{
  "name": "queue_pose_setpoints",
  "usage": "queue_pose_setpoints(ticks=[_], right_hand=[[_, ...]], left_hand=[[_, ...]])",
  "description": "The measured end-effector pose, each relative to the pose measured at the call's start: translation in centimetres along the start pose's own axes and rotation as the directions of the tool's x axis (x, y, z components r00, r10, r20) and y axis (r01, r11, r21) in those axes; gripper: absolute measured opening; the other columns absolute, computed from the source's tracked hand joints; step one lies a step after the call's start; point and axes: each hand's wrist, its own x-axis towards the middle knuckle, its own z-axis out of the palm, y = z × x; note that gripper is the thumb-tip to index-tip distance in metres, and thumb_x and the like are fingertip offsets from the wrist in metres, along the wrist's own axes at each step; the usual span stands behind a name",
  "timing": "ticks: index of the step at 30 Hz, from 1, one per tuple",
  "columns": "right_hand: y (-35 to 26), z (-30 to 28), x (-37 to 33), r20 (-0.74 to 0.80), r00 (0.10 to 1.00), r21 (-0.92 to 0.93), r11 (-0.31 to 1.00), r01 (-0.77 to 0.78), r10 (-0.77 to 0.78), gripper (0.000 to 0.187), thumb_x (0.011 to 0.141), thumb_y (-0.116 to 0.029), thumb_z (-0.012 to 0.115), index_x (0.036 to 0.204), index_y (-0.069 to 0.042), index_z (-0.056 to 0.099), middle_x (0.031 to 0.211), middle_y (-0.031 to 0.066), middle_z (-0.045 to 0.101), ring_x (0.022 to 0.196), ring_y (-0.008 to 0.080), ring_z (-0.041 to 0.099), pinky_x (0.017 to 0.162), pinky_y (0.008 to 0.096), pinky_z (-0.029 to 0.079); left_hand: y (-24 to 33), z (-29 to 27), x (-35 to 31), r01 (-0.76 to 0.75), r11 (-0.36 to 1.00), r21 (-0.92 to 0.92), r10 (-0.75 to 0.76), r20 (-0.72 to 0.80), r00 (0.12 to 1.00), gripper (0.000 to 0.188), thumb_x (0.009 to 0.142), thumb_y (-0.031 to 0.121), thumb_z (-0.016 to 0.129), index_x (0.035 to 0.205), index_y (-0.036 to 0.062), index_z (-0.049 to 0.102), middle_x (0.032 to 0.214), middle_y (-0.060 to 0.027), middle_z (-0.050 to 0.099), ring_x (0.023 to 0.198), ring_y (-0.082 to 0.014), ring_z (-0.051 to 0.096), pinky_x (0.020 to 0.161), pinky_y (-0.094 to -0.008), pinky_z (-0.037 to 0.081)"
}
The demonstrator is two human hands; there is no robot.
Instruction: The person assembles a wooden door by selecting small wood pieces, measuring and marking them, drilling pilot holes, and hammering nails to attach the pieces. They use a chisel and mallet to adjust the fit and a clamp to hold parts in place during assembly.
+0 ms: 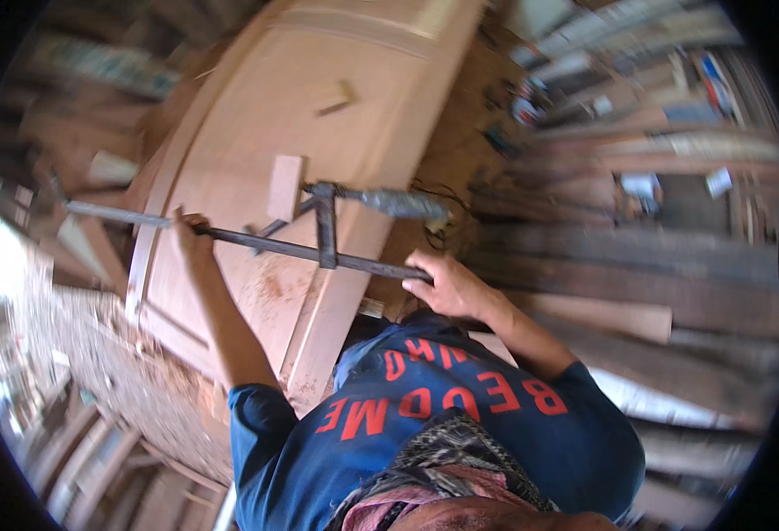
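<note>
The fingers of the left hand (193, 232) are curled around the long dark metal bar clamp (257, 241), and those of the right hand (447, 285) are closed over the same bar at its other end. The bar is held across the pale reddish wooden door panel (319, 115), with its long axis running from the upper left to the lower right of the view, slightly sloped downward toward the right hand. Beyond the left hand, the bar is seen to continue outward past the panel's edge as a lighter grey length. Near the middle of the bar, an upright dark metal jaw piece (326, 232) is fitted, and from its top a grey, rough-looking cylindrical handle (398, 203) is pointed to the right. The metal is dull and worn in texture.

The door panel is laid flat, long and rectangular, with raised frame strips along its edges and a smooth sanded face. A small flat wooden block (284, 186) is set on the panel just above the bar, and another small wooden offcut (336, 99) lies farther up. Stacked weathered grey planks (602, 265) are seen to the right, and wood shavings (115, 354) are spread over the ground at the left. A dark blue shirt with red lettering (443, 425) is worn by the person.
</note>
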Motion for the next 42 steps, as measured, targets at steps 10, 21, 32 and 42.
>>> queue_pose_setpoints(ticks=[10,21,32,42], right_hand=[[5.3,-9.3,-19.7,-0.846,0.489,0.502,0.629,0.593,0.214,0.012,0.095,-0.007,0.069,0.107,-0.004,0.068,0.089,0.0028,0.063,0.07,0.0115,0.054,0.065,0.0309,0.044],[-2.5,-16.5,-45.1,-0.965,-0.237,-0.244,0.737,0.63,-0.117,0.018,0.098,-0.015,0.061,0.096,0.002,0.066,0.099,0.0172,0.067,0.107,0.0308,0.061,0.109,0.0541,0.039],[-3.7,-18.4,-47.6,-0.944,-0.322,-0.097,0.864,0.494,0.078,0.049,0.106,-0.032,0.055,0.064,-0.018,0.033,0.059,-0.0031,0.024,0.054,0.0115,0.024,0.052,0.0281,0.026],[12.4,-20.0,-37.9,-0.842,-0.326,0.276,0.862,0.425,0.43,0.051,0.106,-0.033,0.049,0.061,-0.017,0.031,0.056,-0.0003,0.03,0.053,0.0127,0.03,0.054,0.0333,0.033]], left_hand=[[-16.3,32.2,-21.5,0.321,0.944,0.072,-0.316,0.468,0.826,0.021,0.097,0.004,0.063,0.09,0.0109,0.044,0.063,0.0044,0.042,0.055,-0.0079,0.045,0.051,-0.0225,0.046],[-42.8,39.2,-51.8,0.627,0.524,0.577,-0.852,0.367,0.373,0.01,0.095,0.015,0.059,0.087,0.0112,0.055,0.073,-0.0039,0.054,0.065,-0.0171,0.053,0.063,-0.037,0.045],[-63.3,15.5,-63.3,0.835,-0.157,0.528,-0.982,-0.175,-0.075,0.008,0.084,0.003,0.053,0.082,0.0094,0.05,0.077,-0.0078,0.047,0.074,-0.0254,0.052,0.084,-0.0461,0.053],[-64.5,9.4,-49.5,-0.058,-0.343,0.938,-0.938,-0.345,-0.024,0.04,0.094,0.037,0.07,0.123,0.0097,0.063,0.113,-0.01,0.068,0.096,-0.0233,0.066,0.081,-0.0372,0.055]])
